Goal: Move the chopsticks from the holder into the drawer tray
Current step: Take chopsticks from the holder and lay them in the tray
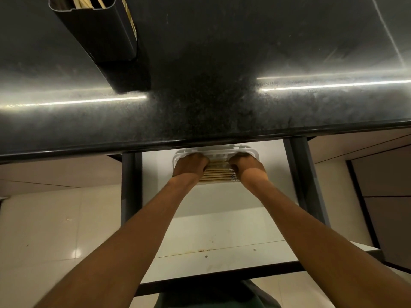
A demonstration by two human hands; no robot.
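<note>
Both hands down in the open drawer [222,218], under the front edge of the dark stone worktop [222,96]. White plastic drawer tray [253,152] sits at the back of the drawer, partly tucked beneath the worktop lip. Left hand [190,164] at the tray's left end, right hand [245,164] at its right end, fingers curled down onto a flat row of chopsticks [219,174] lying side by side across the tray. Looks like both hands are pressing or squaring the bundle from its two ends. Whether the fingers are truly clamped around the sticks or just resting on top, cannot tell; fingertips are hidden.

Black holder [100,36] stands at the back left of the worktop, well apart from the hands. Pale sticks [84,2] show at its mouth, so it is not empty; count unreadable, cropped by the frame top.

Progress, my read: a good batch already in the tray, roughly mid-task or later. Left: finish aligning this lot, go back to the holder for the remaining sticks, lay them in.
</note>
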